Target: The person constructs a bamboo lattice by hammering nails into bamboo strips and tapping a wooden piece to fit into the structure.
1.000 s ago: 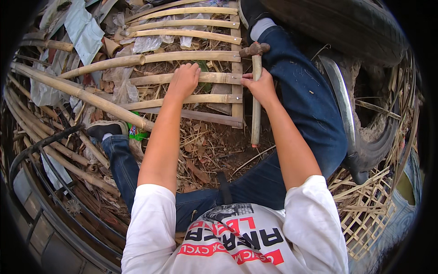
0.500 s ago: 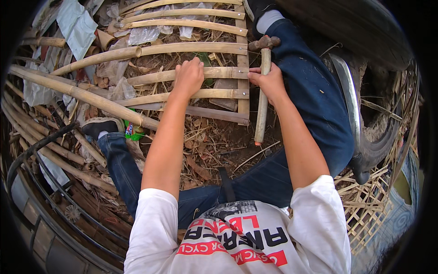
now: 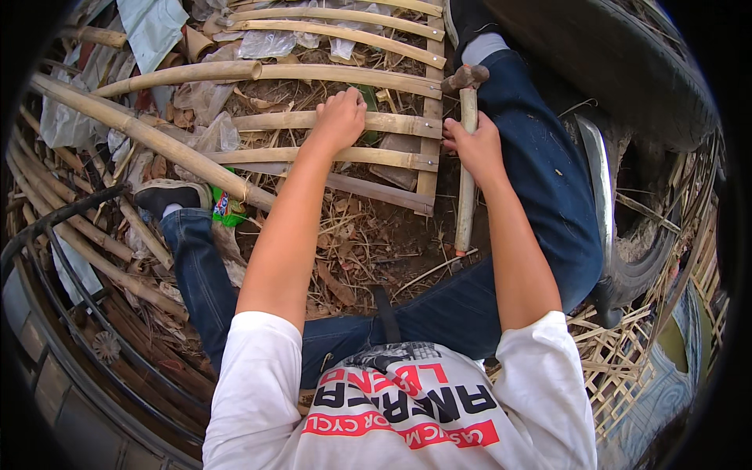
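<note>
My left hand (image 3: 341,119) is closed around a split-bamboo slat (image 3: 395,124), near its right part. That slat lies across a frame of several roughly parallel slats, their right ends on a wooden crosspiece (image 3: 431,149) with small nail heads showing. Just off the slat's right end, my right hand (image 3: 476,147) is curled, thumb and fingertips drawn together. It holds a hammer (image 3: 465,205) by the upper handle, with the rusty head pointing away from me and the handle end toward me. Whether those fingertips also pinch something small cannot be made out.
Bamboo poles (image 3: 157,153) lie at the left by a black metal rack (image 3: 86,305). A curved blade (image 3: 599,184) stands right of my knee, near a dark tire (image 3: 611,70). Woven bamboo strips (image 3: 619,352) lie lower right. Dry leaves and plastic scraps cover the ground.
The view has shifted slightly, so the frame sits further right. My right fingertips have drawn a little away from the slat's end. My left hand keeps its hold on the slat.
</note>
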Demonstrator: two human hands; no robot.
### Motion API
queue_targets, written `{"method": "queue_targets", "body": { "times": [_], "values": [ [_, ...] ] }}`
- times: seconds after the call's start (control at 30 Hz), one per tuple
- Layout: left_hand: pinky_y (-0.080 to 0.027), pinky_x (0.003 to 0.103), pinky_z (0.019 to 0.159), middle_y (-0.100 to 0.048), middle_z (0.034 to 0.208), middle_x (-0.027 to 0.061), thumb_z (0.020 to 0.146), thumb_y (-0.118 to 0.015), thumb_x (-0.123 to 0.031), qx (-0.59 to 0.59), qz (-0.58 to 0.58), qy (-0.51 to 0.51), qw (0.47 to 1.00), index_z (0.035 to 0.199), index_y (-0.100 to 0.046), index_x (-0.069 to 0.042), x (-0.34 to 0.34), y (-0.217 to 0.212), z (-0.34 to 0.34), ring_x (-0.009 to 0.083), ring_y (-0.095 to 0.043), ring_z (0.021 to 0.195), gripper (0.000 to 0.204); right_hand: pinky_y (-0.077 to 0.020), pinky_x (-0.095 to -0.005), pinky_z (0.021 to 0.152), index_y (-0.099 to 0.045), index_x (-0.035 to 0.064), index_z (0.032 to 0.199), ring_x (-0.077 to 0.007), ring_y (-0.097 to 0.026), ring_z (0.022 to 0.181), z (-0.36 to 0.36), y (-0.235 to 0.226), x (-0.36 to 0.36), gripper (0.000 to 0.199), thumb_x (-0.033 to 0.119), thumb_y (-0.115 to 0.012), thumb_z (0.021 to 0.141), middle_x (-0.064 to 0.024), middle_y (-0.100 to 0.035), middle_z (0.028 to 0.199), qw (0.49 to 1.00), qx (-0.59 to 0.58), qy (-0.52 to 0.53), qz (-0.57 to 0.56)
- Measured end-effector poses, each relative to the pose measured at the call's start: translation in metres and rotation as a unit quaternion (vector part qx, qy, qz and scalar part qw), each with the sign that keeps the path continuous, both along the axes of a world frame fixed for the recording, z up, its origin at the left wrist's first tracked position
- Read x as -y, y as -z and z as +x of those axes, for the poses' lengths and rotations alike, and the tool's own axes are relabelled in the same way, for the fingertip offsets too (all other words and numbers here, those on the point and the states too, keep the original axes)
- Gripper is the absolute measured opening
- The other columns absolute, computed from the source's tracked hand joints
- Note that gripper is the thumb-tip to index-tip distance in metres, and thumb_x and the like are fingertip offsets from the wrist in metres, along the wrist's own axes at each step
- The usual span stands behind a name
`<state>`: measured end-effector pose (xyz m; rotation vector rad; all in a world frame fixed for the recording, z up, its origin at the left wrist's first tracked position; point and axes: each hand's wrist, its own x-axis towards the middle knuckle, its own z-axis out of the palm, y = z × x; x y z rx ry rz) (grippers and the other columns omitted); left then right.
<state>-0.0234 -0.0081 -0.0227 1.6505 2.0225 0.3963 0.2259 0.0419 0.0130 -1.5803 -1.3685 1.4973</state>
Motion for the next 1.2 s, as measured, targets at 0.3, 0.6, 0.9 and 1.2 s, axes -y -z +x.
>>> {"method": "queue_targets", "body": {
  "times": [0.3, 0.6, 0.9, 1.2],
  "values": [
    [-0.022, 0.052, 0.108, -0.053, 0.124, 0.0167, 0.094, -0.051, -0.038, -0.088, 0.012, -0.024, 0.996, 0.121, -0.053, -0.008, 0.023, -0.011, -0.010, 0.0338, -0.041, 0.127, 0.040, -0.0487, -0.0424, 0.068, -0.056, -0.0030, 0.099, -0.0393, -0.065, 0.073, -0.012, -0.081, 0.031, 0.029, 0.024, -0.062, 0.090, -0.0250, -0.064, 0.078, 0.963, 0.174, -0.166, 0.120],
    [0.000, 0.054, 0.118, -0.032, 0.150, 0.0210, 0.099, -0.034, -0.052, -0.046, -0.164, -0.023, 0.985, 0.139, -0.041, -0.003, 0.020, -0.011, -0.021, 0.0347, -0.016, 0.145, 0.064, -0.0455, -0.0499, 0.076, -0.056, -0.0072, 0.111, -0.0486, -0.060, 0.089, -0.045, -0.134, 0.013, 0.038, 0.026, -0.059, 0.093, -0.0329, -0.063, 0.089, 0.853, 0.306, -0.386, 0.172],
    [-0.001, 0.056, 0.117, -0.036, 0.147, 0.0200, 0.099, -0.032, -0.053, -0.050, -0.102, -0.046, 0.992, 0.139, -0.043, -0.006, 0.028, -0.003, -0.016, 0.0330, -0.018, 0.145, 0.063, -0.0459, -0.0488, 0.078, -0.060, -0.0059, 0.098, -0.0447, -0.061, 0.089, -0.066, -0.149, -0.020, 0.036, 0.029, -0.055, 0.095, -0.0303, -0.063, 0.087, 0.720, 0.423, -0.537, 0.124],
    [0.000, 0.057, 0.117, -0.033, 0.151, 0.0187, 0.099, -0.032, -0.053, -0.053, -0.114, -0.063, 0.990, 0.142, -0.042, -0.008, 0.031, -0.003, -0.018, 0.0323, -0.017, 0.146, 0.063, -0.0524, -0.0419, 0.067, -0.060, -0.0049, 0.110, -0.0359, -0.067, 0.073, -0.123, -0.178, -0.021, 0.045, 0.037, -0.050, 0.098, -0.0242, -0.065, 0.083, 0.727, 0.445, -0.516, 0.088]
  ]
}}
